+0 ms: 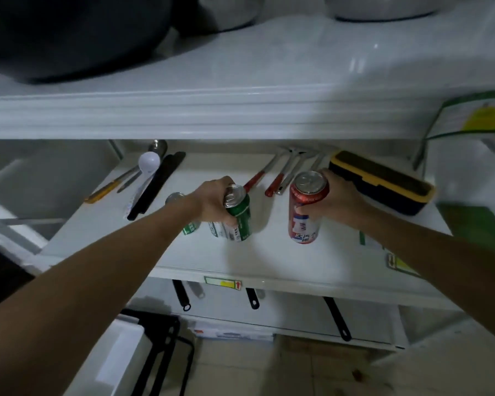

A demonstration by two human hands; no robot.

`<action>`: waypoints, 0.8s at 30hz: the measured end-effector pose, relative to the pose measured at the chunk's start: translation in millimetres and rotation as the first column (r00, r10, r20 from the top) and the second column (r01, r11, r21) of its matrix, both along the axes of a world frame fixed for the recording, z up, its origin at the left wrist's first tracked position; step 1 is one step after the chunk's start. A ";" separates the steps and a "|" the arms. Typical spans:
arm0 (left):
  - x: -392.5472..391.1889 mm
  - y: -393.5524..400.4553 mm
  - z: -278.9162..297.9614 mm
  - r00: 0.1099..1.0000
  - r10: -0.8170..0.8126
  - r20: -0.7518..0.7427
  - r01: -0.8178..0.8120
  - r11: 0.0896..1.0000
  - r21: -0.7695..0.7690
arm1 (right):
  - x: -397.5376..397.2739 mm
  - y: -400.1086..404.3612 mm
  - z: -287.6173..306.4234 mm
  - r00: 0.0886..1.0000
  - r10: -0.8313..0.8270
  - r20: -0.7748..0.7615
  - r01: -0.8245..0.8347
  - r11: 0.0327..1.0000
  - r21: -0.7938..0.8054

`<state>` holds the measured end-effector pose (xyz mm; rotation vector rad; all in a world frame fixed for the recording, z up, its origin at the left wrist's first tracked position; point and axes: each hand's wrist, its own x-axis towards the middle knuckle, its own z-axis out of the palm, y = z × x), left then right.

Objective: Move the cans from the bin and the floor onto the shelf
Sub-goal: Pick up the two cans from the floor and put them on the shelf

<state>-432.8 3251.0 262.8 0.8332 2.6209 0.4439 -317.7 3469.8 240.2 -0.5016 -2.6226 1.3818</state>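
A: Where are the cans at this moment?

B: Both hands are over the white shelf (240, 258). The left hand (212, 200) has its grip closed around a green can (239, 217), fingers wrapped round the side near the top, the can tilted a little with its silver lid toward the camera. Its base seems to be at the shelf surface, though I cannot tell whether it is fully set down.

A: And the other hand?

B: The right hand (337, 200) grips a taller red can (305, 208) from the right side, fingers curled round its middle. That can stands nearly upright on the shelf, well apart from the green one.

A: Any more cans there?

B: Yes, a second green can (190, 228) stands just behind the left wrist, mostly hidden by the forearm; only its lid and a bit of green label show.

A: What else lies on the shelf?

B: At the back left, a white spoon (148, 162) beside a long black tool (155, 187). In the middle, red-handled utensils (272, 178). To the right, a black tray with a yellow rim (383, 181), close behind the right hand. Above all this runs a white counter (240, 81).
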 end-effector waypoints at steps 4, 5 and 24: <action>-21.8 20.0 -19.5 0.988 -0.097 -0.123 0.085 0.991 -0.100 | -6.7 7.9 -21.5 0.999 -0.037 0.006 0.037 0.999 -0.013; -28.0 23.0 -25.3 0.976 -0.127 -0.176 0.102 0.985 -0.142 | -9.5 8.6 -27.1 0.999 -0.054 0.006 0.054 0.998 -0.012; -66.0 59.2 -97.1 0.933 -0.283 -0.221 0.201 0.922 -0.330 | -42.6 18.1 -65.9 0.971 -0.215 0.101 0.219 0.975 -0.033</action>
